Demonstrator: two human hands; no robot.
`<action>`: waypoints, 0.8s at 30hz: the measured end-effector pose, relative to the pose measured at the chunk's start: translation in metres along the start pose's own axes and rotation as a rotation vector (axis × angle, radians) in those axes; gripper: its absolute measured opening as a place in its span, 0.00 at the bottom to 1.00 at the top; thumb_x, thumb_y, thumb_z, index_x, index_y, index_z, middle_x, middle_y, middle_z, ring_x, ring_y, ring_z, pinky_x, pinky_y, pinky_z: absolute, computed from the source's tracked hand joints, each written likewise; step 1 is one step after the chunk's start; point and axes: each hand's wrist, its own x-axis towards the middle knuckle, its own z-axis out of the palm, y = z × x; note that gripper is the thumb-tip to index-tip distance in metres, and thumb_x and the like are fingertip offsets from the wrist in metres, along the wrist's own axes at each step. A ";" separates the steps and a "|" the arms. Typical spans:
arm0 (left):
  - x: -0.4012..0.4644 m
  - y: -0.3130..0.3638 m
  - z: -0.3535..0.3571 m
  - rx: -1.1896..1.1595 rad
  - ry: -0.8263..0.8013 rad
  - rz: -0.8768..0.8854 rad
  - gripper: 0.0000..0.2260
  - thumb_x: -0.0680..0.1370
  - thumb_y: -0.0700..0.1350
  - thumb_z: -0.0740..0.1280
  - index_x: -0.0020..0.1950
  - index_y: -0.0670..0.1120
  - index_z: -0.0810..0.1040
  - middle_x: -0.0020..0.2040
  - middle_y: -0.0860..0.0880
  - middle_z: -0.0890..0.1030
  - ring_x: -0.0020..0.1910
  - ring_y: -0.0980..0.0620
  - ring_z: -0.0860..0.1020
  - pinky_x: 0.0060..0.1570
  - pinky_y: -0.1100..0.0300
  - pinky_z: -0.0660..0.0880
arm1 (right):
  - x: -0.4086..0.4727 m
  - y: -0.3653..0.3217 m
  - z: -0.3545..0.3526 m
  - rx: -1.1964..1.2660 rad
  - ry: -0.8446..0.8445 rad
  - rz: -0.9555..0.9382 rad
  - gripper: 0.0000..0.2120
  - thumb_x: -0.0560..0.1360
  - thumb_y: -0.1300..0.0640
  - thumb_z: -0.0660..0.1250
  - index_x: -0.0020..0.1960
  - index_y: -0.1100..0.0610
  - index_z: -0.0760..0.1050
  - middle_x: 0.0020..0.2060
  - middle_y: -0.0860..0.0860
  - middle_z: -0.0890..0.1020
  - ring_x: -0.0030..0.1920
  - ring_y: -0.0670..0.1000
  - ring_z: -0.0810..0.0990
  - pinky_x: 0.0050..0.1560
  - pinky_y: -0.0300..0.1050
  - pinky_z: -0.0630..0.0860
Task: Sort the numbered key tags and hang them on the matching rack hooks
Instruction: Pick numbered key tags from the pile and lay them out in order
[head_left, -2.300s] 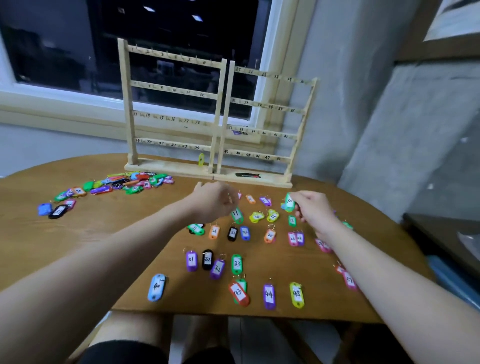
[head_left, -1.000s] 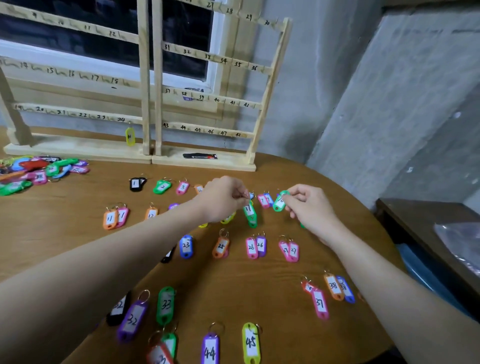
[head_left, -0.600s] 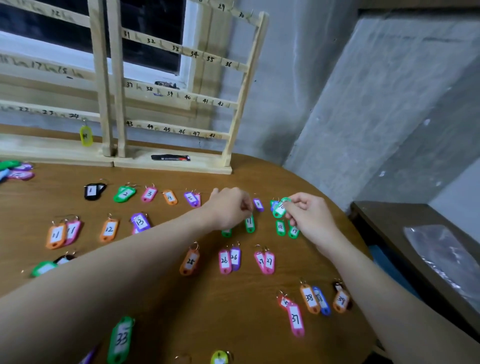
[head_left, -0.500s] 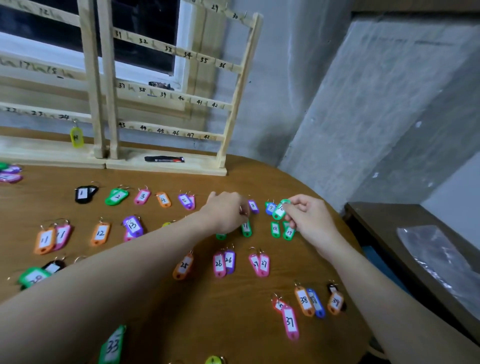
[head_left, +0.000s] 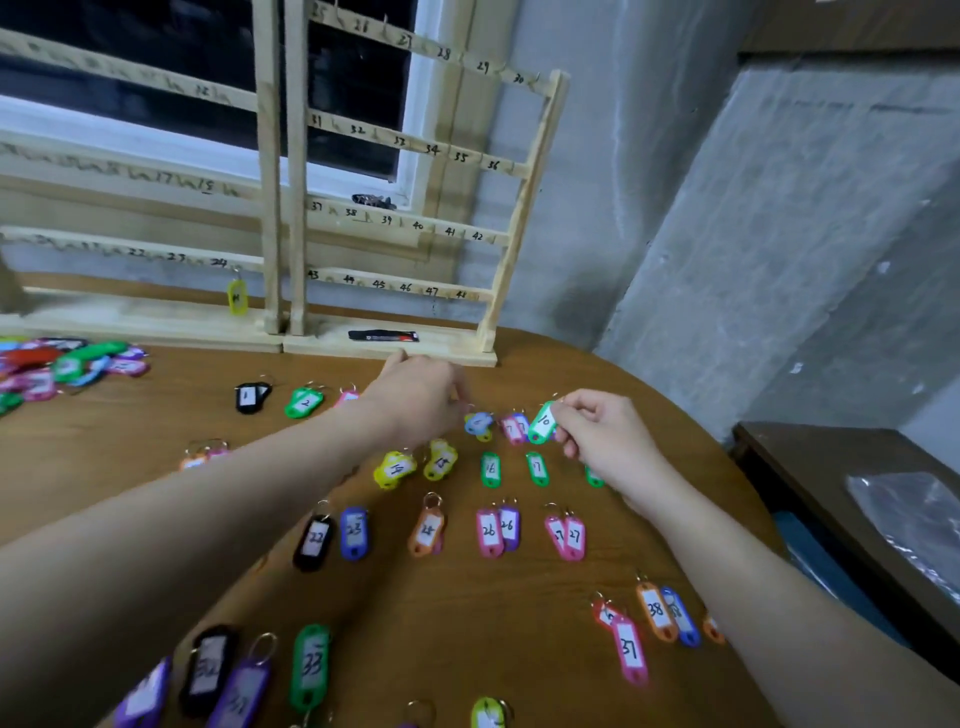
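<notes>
My right hand (head_left: 602, 436) pinches a green key tag marked 10 (head_left: 543, 422) just above the round wooden table (head_left: 467, 613). To its left, my left hand (head_left: 415, 400) hovers knuckles-up with curled fingers over the far row of tags, next to a blue tag (head_left: 478, 423); its fingertips are hidden. Coloured numbered tags lie in rows: black 1 (head_left: 249, 397), yellow 14 (head_left: 395, 470), green 16 (head_left: 490, 468), pink 26 (head_left: 488, 532), green 33 (head_left: 310, 667). The wooden rack (head_left: 395, 228) stands behind, and one yellow tag (head_left: 237, 296) hangs under hook 24.
A heap of unsorted tags (head_left: 62, 364) lies at the far left. A black pen-like object (head_left: 383, 336) rests on the rack base. The table's curved edge runs down the right side, with a dark bench (head_left: 841, 499) and a plastic bag (head_left: 909, 519) beyond it.
My left hand has moved away from me toward the rack base, and the green tag seen below it is gone from there. My right hand keeps tag 10. The view has swung left.
</notes>
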 end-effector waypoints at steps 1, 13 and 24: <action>-0.010 -0.017 -0.011 0.012 0.019 -0.027 0.08 0.81 0.53 0.64 0.57 0.54 0.79 0.48 0.53 0.84 0.56 0.48 0.79 0.61 0.51 0.62 | -0.001 -0.006 0.013 0.010 -0.037 -0.015 0.10 0.81 0.57 0.67 0.41 0.57 0.80 0.28 0.48 0.80 0.28 0.46 0.74 0.27 0.37 0.66; -0.186 -0.186 -0.079 0.018 0.198 -0.510 0.04 0.78 0.47 0.69 0.51 0.50 0.82 0.42 0.51 0.79 0.47 0.45 0.78 0.55 0.52 0.71 | -0.021 -0.087 0.157 -0.123 -0.334 -0.240 0.13 0.81 0.53 0.67 0.39 0.53 0.80 0.31 0.46 0.81 0.31 0.44 0.74 0.32 0.39 0.68; -0.245 -0.226 -0.056 -0.031 0.429 -0.547 0.04 0.79 0.47 0.67 0.49 0.52 0.81 0.44 0.50 0.83 0.48 0.45 0.78 0.60 0.48 0.68 | -0.043 -0.127 0.229 -0.273 -0.453 -0.357 0.11 0.81 0.54 0.66 0.48 0.59 0.83 0.39 0.54 0.83 0.35 0.47 0.76 0.31 0.31 0.68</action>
